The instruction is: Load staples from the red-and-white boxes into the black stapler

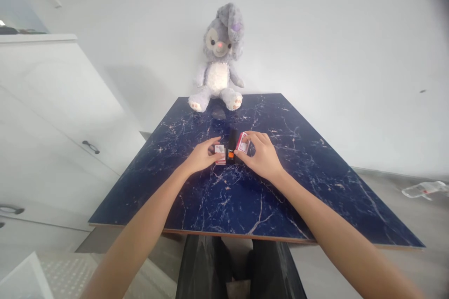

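A small black device with an orange part (pixel 230 147) stands at the middle of the dark blue marbled table (pixel 224 205). My left hand (pixel 203 155) grips a stack of red-and-white playing cards (pixel 220 154) on the device's left side. On the device's right, my right hand (pixel 261 154) pinches a second stack of red-backed cards (pixel 242 144), tilted upward. Both stacks touch or sit very close to the device.
A grey plush rabbit (pixel 220 58) sits at the table's far edge against the white wall. A white cabinet with dark handles (pixel 59 121) stands to the left. A crumpled plastic wrapper (pixel 424 189) lies on the floor at right. My dark-trousered legs (pixel 238 266) show below the table.
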A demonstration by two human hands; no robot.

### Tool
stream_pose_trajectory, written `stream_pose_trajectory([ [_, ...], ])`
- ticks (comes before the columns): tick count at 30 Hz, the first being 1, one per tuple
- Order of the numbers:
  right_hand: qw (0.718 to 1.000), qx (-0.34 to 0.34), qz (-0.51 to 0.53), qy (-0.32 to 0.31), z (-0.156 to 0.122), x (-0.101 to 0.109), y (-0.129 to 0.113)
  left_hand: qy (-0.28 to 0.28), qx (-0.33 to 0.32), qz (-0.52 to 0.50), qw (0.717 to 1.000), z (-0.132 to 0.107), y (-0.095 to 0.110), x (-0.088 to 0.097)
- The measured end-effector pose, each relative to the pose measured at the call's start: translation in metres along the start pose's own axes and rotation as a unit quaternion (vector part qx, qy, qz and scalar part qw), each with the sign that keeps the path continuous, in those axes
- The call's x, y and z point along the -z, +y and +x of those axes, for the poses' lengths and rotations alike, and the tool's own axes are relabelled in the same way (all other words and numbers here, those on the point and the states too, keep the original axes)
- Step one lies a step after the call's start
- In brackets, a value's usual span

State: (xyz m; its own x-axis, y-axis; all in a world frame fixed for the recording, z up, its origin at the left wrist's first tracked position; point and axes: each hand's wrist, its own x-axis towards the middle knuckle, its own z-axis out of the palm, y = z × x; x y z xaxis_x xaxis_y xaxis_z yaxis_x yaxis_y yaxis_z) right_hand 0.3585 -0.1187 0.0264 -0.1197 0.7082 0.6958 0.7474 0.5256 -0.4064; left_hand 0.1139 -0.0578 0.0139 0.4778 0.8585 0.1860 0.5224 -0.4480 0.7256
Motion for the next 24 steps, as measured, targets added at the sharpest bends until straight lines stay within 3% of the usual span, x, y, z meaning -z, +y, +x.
stream_pose_trajectory([
  [4, 1.0, 0.011, 0.008, -0.004, 0.002, -0.004, -0.004, -0.082, -0.025, -0.033, 0.996, -0.002, -0.009, 0.0],
  [9, 0.996, 0.071, 0.024, -0.039, 0.021, -0.024, -0.016, -0.061, -0.017, -0.028, 0.998, -0.004, -0.011, -0.004],
  [14, 0.978, 0.12, 0.005, -0.172, 0.026, -0.038, -0.023, -0.054, -0.011, 0.009, 0.998, -0.007, -0.006, -0.001],
  [17, 0.987, 0.089, -0.001, -0.133, 0.022, -0.016, -0.019, -0.079, 0.0, 0.017, 0.997, -0.009, -0.004, 0.004],
  [20, 0.994, 0.004, -0.017, -0.111, 0.011, 0.028, -0.003, -0.084, 0.02, 0.026, 0.996, -0.008, -0.006, 0.006],
  [24, 0.954, -0.073, -0.056, -0.284, -0.016, 0.082, 0.03, -0.091, 0.004, 0.029, 0.995, -0.006, -0.01, 0.005],
])
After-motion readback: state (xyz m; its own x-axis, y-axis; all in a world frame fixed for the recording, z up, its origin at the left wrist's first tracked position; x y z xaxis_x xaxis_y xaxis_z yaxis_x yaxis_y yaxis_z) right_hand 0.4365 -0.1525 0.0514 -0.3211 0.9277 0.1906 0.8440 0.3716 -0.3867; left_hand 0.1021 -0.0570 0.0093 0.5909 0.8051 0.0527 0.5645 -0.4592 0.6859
